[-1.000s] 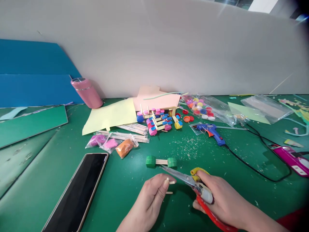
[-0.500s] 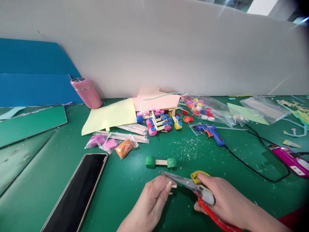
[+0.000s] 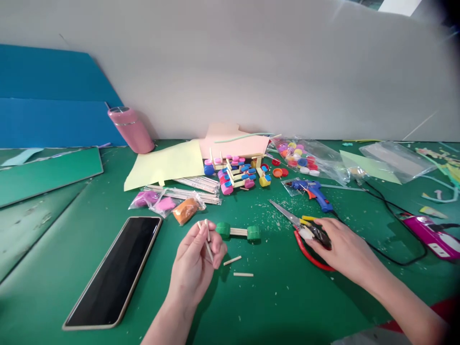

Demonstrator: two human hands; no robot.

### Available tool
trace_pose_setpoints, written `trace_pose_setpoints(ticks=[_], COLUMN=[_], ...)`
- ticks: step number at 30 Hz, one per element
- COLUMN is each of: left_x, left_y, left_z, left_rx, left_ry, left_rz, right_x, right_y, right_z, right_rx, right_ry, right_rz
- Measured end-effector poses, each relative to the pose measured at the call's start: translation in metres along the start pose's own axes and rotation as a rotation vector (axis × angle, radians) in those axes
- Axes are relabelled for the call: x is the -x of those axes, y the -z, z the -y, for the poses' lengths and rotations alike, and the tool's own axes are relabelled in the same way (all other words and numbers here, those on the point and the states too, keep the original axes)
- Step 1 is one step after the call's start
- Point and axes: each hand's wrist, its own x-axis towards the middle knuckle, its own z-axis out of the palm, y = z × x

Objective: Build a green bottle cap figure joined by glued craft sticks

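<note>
My left hand (image 3: pixel 197 254) is closed around a couple of short wooden sticks (image 3: pixel 209 249), which show between thumb and fingers. Two cut pieces, an angled wooden stick (image 3: pixel 232 260) and a level wooden stick (image 3: pixel 243 274), lie on the table right of it. Just beyond sits a dumbbell-shaped piece (image 3: pixel 238 232) with green round ends joined by sticks. Over on the right, my right hand (image 3: pixel 332 239) grips the scissors (image 3: pixel 300 225) by the handles, low over the table. Their blades point away to the left, slightly apart; the fingertips are partly hidden.
A phone (image 3: pixel 115 273) lies at left, below bagged clay (image 3: pixel 185 211). Behind are assembled stick-and-cap pieces (image 3: pixel 235 177), yellow paper (image 3: pixel 165 163) and a bag of bottle caps (image 3: pixel 302 155). A blue glue gun (image 3: pixel 312 189) with its cord and a pink power strip (image 3: pixel 431 237) occupy the right.
The scissors have moved away from my left hand, up and right. My left hand has shifted left and turned palm up, showing the sticks. Two cut pieces now lie on the table.
</note>
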Motion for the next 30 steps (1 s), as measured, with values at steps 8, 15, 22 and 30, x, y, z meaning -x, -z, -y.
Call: trace_pose_setpoints(ticks=[8, 15, 22, 30], left_x=[0.001, 0.002, 0.003, 0.005], left_y=[-0.001, 0.002, -0.003, -0.004], left_z=[0.004, 0.01, 0.01, 0.012], left_rx=[-0.192, -0.328, -0.373, -0.304], left_ry=[-0.076, -0.108, 0.051, 0.148], left_rz=[-0.047, -0.059, -0.039, 0.025], right_x=[0.002, -0.008, -0.011, -0.008], right_y=[0.008, -0.008, -0.022, -0.014], right_z=[0.075, 0.133, 0.138, 0.134], right_rx=[-0.415, -0.482, -0.363, -0.237], right_ry=[0.365, 0.602, 0.652, 0.647], right_rz=[-0.045, 0.115, 0.167, 0.173])
